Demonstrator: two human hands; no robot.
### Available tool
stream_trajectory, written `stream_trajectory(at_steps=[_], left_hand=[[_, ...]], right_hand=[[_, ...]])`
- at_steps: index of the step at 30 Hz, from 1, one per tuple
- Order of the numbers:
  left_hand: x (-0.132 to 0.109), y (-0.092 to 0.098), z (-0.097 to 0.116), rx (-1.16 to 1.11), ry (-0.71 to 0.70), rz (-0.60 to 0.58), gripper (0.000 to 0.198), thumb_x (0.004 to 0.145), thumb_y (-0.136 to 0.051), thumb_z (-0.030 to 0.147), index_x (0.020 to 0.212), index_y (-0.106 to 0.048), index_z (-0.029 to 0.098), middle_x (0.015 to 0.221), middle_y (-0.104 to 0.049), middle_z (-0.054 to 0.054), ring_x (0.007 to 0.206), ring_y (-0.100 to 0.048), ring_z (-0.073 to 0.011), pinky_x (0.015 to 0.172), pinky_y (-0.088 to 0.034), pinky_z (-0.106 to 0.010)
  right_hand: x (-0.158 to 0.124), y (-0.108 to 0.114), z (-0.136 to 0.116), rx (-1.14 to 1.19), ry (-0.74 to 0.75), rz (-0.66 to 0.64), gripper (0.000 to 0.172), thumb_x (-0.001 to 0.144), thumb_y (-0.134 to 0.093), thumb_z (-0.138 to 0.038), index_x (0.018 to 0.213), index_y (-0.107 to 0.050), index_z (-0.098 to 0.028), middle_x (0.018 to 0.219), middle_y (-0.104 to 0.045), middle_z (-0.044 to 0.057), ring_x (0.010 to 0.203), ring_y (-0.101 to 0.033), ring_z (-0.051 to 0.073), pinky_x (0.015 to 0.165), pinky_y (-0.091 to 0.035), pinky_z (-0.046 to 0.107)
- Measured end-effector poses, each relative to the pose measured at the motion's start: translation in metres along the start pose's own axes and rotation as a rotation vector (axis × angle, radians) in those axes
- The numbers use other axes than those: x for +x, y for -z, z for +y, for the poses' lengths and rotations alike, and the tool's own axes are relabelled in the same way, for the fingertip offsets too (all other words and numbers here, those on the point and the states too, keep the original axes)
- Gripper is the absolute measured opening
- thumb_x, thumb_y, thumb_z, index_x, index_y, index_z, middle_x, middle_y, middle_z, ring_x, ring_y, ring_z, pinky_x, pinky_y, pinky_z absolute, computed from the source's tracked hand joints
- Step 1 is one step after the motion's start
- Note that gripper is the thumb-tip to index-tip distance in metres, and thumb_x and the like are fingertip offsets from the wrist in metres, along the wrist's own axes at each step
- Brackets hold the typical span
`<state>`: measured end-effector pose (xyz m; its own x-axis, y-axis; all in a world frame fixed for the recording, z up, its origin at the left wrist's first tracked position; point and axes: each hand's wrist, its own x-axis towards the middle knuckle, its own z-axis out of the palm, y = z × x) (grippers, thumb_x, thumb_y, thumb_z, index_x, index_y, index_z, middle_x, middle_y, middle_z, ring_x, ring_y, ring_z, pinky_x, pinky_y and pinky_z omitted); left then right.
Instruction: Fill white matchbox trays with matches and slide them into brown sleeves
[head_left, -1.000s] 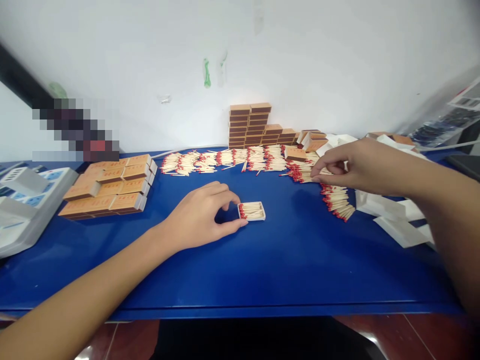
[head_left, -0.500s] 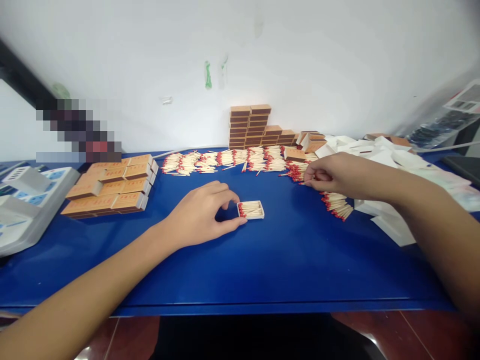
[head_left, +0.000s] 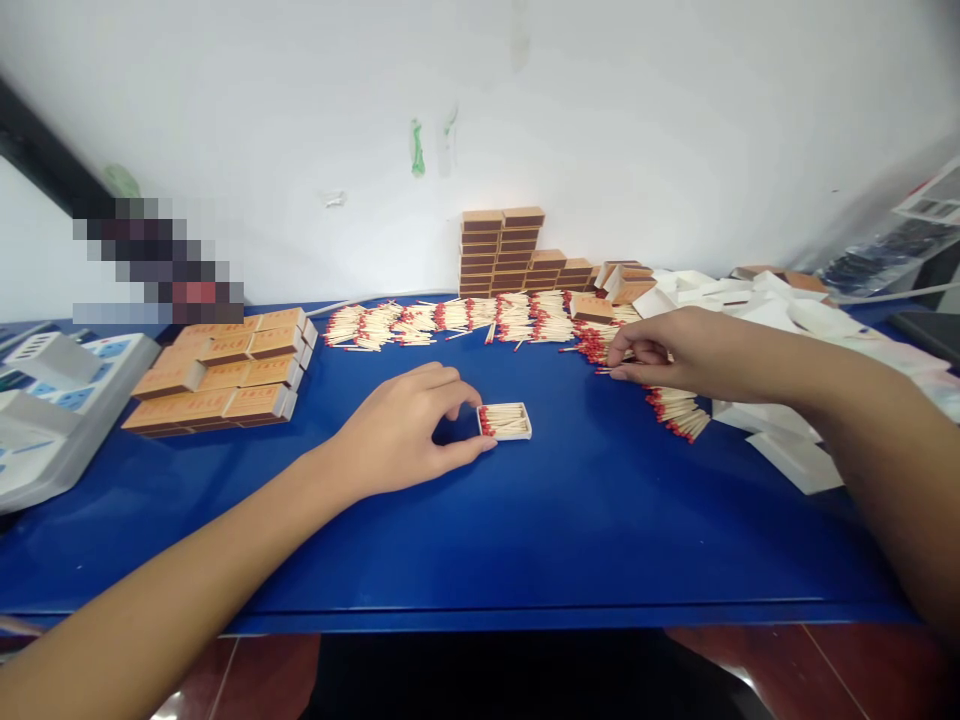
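Observation:
My left hand [head_left: 409, 425] rests on the blue table, thumb and forefinger closed on the left end of a small white matchbox tray [head_left: 517, 434]. Red-tipped matches [head_left: 506, 418] lie lengthwise inside the tray, most heads toward my fingers. Over at the right, my right hand [head_left: 660, 348] is in a pinch at the edge of a loose match pile [head_left: 594, 343]. A match [head_left: 603, 371] sticks out at its fingertips. Just below that hand lies another heap of matches [head_left: 679, 412]. The curled fingers hide part of the pile.
Closed matchboxes [head_left: 225, 375] are stacked at left beside a white power strip [head_left: 82, 410]. More boxes [head_left: 499, 250] stand against the wall, behind a row of match bundles [head_left: 450, 318]. White empty trays [head_left: 795, 455] are heaped at right. The table's front edge [head_left: 480, 615] runs below.
Hardly anything differs. My right hand stays at the match pile with its fingers shifted slightly, and my left hand keeps its hold on the tray.

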<state>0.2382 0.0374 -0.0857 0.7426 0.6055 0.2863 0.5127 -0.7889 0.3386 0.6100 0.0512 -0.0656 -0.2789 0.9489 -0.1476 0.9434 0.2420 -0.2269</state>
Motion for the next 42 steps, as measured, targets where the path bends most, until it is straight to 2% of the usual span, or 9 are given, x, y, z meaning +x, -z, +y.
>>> stream_trajectory(at_steps=[3, 6, 9, 15, 23, 30, 36, 42], left_hand=[[-0.001, 0.000, 0.000, 0.002, 0.007, -0.009, 0.025, 0.099, -0.081, 0.042, 0.110, -0.077, 0.020, 0.090, -0.066, -0.001, 0.085, -0.064, -0.0193, 0.075, -0.049, -0.032], [0.000, 0.001, 0.000, 0.004, 0.006, -0.007, 0.025, 0.099, -0.081, 0.041, 0.110, -0.077, 0.019, 0.090, -0.066, -0.002, 0.086, -0.064, -0.0195, 0.075, -0.049, -0.033], [0.000, 0.001, 0.002, -0.001, -0.002, -0.004, 0.024, 0.098, -0.081, 0.040, 0.110, -0.077, 0.019, 0.089, -0.066, -0.001, 0.085, -0.063, -0.0195, 0.074, -0.048, -0.032], [0.000, 0.000, 0.004, -0.008, -0.027, -0.001, 0.025, 0.099, -0.082, 0.039, 0.111, -0.077, 0.018, 0.090, -0.066, -0.001, 0.086, -0.063, -0.0193, 0.076, -0.049, -0.032], [0.000, 0.000, 0.002, 0.001, -0.012, -0.002, 0.024, 0.098, -0.081, 0.040, 0.109, -0.077, 0.020, 0.089, -0.066, -0.001, 0.084, -0.063, -0.0191, 0.075, -0.049, -0.032], [0.000, 0.001, 0.003, -0.001, 0.006, -0.016, 0.025, 0.099, -0.081, 0.042, 0.110, -0.077, 0.020, 0.089, -0.067, -0.001, 0.085, -0.064, -0.0196, 0.075, -0.049, -0.032], [0.000, 0.001, 0.003, 0.001, 0.010, -0.022, 0.025, 0.099, -0.080, 0.042, 0.111, -0.077, 0.020, 0.090, -0.067, -0.002, 0.086, -0.064, -0.0199, 0.076, -0.050, -0.033], [0.000, 0.001, 0.003, -0.001, 0.005, -0.018, 0.024, 0.099, -0.080, 0.041, 0.111, -0.077, 0.019, 0.089, -0.067, -0.002, 0.087, -0.064, -0.0201, 0.076, -0.050, -0.033]], right_hand=[[0.000, 0.001, -0.003, -0.043, -0.037, -0.085, 0.034, 0.103, -0.055, -0.052, 0.098, -0.068, -0.021, 0.084, -0.070, 0.008, 0.071, -0.055, 0.020, 0.067, -0.037, 0.037], [0.000, 0.002, -0.009, -0.035, -0.035, -0.099, 0.037, 0.105, -0.052, -0.053, 0.094, -0.066, -0.021, 0.082, -0.069, 0.008, 0.070, -0.053, 0.019, 0.067, -0.035, 0.037], [0.001, 0.001, -0.019, 0.031, 0.005, -0.085, 0.039, 0.104, -0.055, -0.057, 0.099, -0.070, -0.021, 0.084, -0.071, 0.007, 0.070, -0.056, 0.019, 0.068, -0.036, 0.035], [-0.001, -0.004, -0.034, 0.108, 0.082, -0.089, 0.040, 0.102, -0.058, -0.063, 0.093, -0.070, -0.026, 0.069, -0.060, 0.001, 0.060, -0.049, 0.018, 0.061, -0.033, 0.033], [-0.005, -0.004, -0.023, 0.108, 0.022, -0.172, 0.035, 0.100, -0.063, -0.059, 0.093, -0.070, -0.026, 0.075, -0.063, 0.003, 0.064, -0.052, 0.019, 0.061, -0.036, 0.033], [-0.006, 0.007, -0.016, 0.016, -0.001, -0.095, 0.039, 0.104, -0.054, -0.058, 0.099, -0.069, -0.023, 0.085, -0.072, 0.008, 0.071, -0.059, 0.022, 0.069, -0.040, 0.037], [-0.004, 0.007, -0.013, -0.017, 0.018, -0.165, 0.032, 0.105, -0.052, -0.049, 0.100, -0.069, -0.023, 0.090, -0.073, 0.008, 0.075, -0.059, 0.022, 0.071, -0.039, 0.037], [-0.006, 0.005, -0.020, 0.002, 0.010, -0.161, 0.030, 0.106, -0.052, -0.045, 0.096, -0.069, -0.023, 0.086, -0.072, 0.007, 0.072, -0.059, 0.020, 0.069, -0.040, 0.036]])
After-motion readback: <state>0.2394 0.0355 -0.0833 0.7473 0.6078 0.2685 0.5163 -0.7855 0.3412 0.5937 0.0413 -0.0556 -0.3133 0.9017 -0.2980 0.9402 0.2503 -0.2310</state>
